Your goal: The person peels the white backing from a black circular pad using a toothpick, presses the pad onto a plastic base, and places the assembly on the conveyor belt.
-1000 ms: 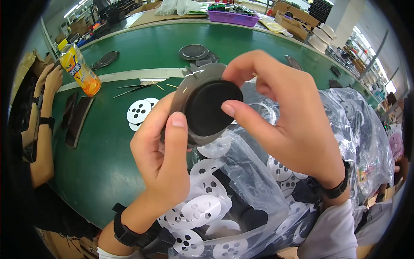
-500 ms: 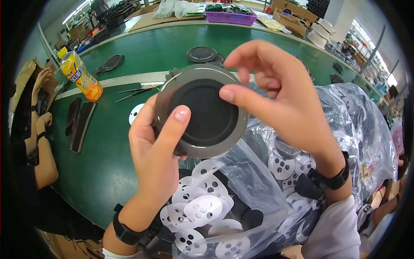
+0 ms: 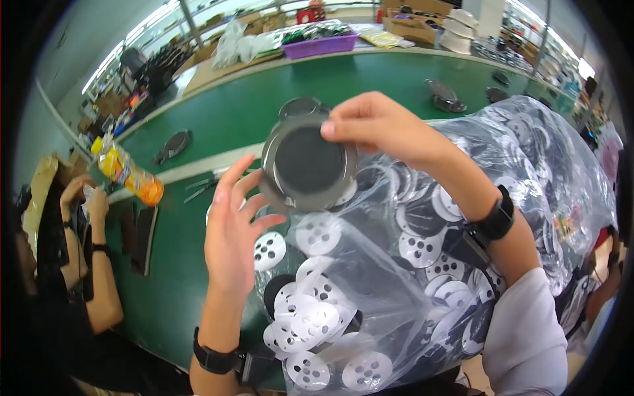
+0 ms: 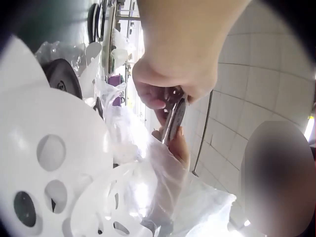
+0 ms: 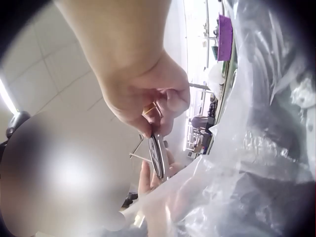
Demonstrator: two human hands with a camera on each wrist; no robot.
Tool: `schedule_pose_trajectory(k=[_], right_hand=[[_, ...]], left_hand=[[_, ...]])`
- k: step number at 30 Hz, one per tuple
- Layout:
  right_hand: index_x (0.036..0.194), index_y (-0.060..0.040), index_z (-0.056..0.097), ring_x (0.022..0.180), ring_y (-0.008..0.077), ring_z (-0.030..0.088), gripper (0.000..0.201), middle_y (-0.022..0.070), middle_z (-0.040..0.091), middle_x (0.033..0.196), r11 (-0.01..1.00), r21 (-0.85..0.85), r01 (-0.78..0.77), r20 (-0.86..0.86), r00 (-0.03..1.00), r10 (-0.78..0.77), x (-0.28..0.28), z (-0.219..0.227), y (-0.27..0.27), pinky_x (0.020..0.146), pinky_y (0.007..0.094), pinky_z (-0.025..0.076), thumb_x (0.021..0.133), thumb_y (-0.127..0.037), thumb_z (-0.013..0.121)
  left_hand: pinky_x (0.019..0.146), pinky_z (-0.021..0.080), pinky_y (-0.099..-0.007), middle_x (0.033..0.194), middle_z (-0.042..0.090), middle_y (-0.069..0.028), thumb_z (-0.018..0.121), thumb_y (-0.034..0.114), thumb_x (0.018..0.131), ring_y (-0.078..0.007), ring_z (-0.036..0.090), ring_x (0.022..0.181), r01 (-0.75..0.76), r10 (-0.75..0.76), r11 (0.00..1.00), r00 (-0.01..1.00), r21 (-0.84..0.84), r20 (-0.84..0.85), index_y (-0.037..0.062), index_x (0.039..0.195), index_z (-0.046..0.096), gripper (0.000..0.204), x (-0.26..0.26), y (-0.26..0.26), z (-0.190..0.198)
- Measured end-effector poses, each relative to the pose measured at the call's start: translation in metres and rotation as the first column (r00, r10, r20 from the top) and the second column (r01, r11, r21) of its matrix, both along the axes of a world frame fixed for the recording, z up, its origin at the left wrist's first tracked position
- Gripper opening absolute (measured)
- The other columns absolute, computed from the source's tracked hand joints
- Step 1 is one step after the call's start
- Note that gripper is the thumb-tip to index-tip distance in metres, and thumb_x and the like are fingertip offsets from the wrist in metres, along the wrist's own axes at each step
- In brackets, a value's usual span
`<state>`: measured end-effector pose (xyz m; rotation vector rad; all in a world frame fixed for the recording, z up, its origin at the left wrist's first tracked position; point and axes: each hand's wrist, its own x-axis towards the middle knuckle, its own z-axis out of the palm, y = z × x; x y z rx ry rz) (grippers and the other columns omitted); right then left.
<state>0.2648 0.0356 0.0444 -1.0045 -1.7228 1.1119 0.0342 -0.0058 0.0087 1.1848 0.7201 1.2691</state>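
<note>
A round black disc with a smoky translucent rim (image 3: pixel 310 158) is held up above the plastic bag, its face toward the head camera. My right hand (image 3: pixel 380 129) pinches its upper right edge between thumb and fingers. In the right wrist view a thin yellowish sliver (image 5: pixel 149 109) shows among that hand's curled fingers. My left hand (image 3: pixel 234 228) is beside the disc's left edge, fingers loosely spread and thumb behind them. Both wrist views show the disc nearly edge-on.
A large clear plastic bag (image 3: pixel 376 264) holds many white discs with holes (image 3: pixel 314 320). Tweezers (image 3: pixel 198 188), an orange drink bottle (image 3: pixel 129 171) and dark strips (image 3: pixel 142 241) lie left on the green table (image 3: pixel 175 284). Dark round parts (image 3: pixel 175 146) lie farther back. Another person's arms (image 3: pixel 99 218) are at left.
My left hand has let go of the disc, its fingers now spread beside it. My right hand has gone from touching the disc's face to pinching its upper edge. The head view has shifted.
</note>
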Motion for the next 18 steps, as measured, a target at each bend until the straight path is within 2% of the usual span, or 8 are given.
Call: schedule_pose_trajectory(k=[1,5,7,8,10,12,13,18], right_hand=[[0.072,-0.0043,0.06,0.055,0.0015,0.038,0.028,-0.0058,0.048,0.063,0.989,-0.092,0.117,-0.056,0.991,-0.123,0.011,0.003,0.006,0.049,0.0199,0.03,0.085,-0.029,0.062],[0.081,-0.0057,0.057,0.051,0.0027,0.032,0.03,-0.005,0.041,0.063,0.921,-0.165,0.354,-0.445,0.806,-0.39,0.081,-0.024,0.05,0.044,0.0193,0.026,0.084,-0.035,0.064],[0.086,-0.0025,0.056,0.052,0.0026,0.033,0.036,-0.004,0.038,0.065,0.808,-0.337,0.483,-0.254,0.78,-0.572,0.106,-0.047,0.065,0.044,0.0188,0.025,0.083,-0.038,0.064],[0.096,0.0002,0.058,0.054,0.0051,0.037,0.041,-0.0022,0.045,0.068,0.777,-0.279,0.564,0.027,0.814,-0.58,0.109,-0.054,0.066,0.046,0.0201,0.029,0.084,-0.039,0.062],[0.1,0.0007,0.062,0.056,0.0088,0.043,0.038,0.0,0.052,0.067,0.814,-0.064,0.578,0.029,0.816,-0.577,0.083,-0.057,0.058,0.05,0.024,0.037,0.085,-0.034,0.059],[0.082,0.0026,0.067,0.062,0.0228,0.059,0.032,0.0146,0.062,0.066,0.842,0.197,0.502,0.153,0.833,-0.532,0.077,-0.064,0.057,0.062,0.0322,0.046,0.081,-0.027,0.057],[0.08,0.0013,0.067,0.066,0.026,0.06,0.029,0.0165,0.063,0.07,0.832,0.252,0.494,0.204,0.813,-0.545,0.073,-0.066,0.055,0.065,0.0342,0.047,0.081,-0.025,0.055],[0.075,0.0003,0.065,0.073,0.0339,0.061,0.028,0.0191,0.063,0.076,0.822,0.316,0.474,0.213,0.808,-0.549,0.07,-0.069,0.049,0.071,0.0384,0.047,0.084,-0.018,0.046]], left_hand=[[0.082,0.044,-0.0357,0.12,0.049,-0.011,0.036,0.042,0.093,-0.0224,0.053,0.104,-0.037,0.047,0.998,0.986,0.059,-0.16,0.0046,0.132,0.037,0.054,-0.002,-0.001,0.001],[0.081,0.043,-0.0341,0.119,0.05,-0.0104,0.037,0.04,0.092,-0.0222,0.053,0.102,-0.032,0.034,0.999,0.992,0.013,-0.124,0.0048,0.127,0.04,0.05,-0.007,0.001,0.001],[0.08,0.043,-0.034,0.119,0.05,-0.0102,0.038,0.04,0.092,-0.0219,0.053,0.101,-0.02,0.023,1.0,0.992,0.025,-0.127,0.005,0.128,0.04,0.05,-0.008,0.001,-0.001],[0.08,0.043,-0.0338,0.119,0.049,-0.0101,0.038,0.04,0.092,-0.0217,0.053,0.101,-0.017,0.019,1.0,0.991,0.02,-0.132,0.0051,0.128,0.04,0.05,-0.007,0.001,-0.002],[0.076,0.043,-0.032,0.114,0.051,-0.0099,0.039,0.038,0.092,-0.0208,0.054,0.096,-0.057,0.059,0.998,0.99,0.023,-0.127,0.0032,0.122,0.045,0.046,-0.006,0.0,-0.003],[0.071,0.042,-0.0295,0.103,0.053,-0.0093,0.04,0.036,0.092,-0.0194,0.054,0.088,-0.033,0.047,0.995,0.986,0.093,-0.161,0.0009,0.11,0.05,0.041,-0.011,0.004,-0.009],[0.063,0.04,-0.0278,0.086,0.053,-0.0079,0.041,0.033,0.092,-0.0173,0.053,0.075,-0.097,0.112,0.988,0.986,0.117,-0.125,0.0002,0.094,0.052,0.035,-0.002,-0.001,-0.006],[0.055,0.036,-0.0268,0.072,0.049,-0.0064,0.041,0.031,0.092,-0.0152,0.048,0.06,-0.104,0.14,0.976,0.973,0.191,-0.185,0.0014,0.076,0.05,0.035,0.004,-0.005,-0.007]])
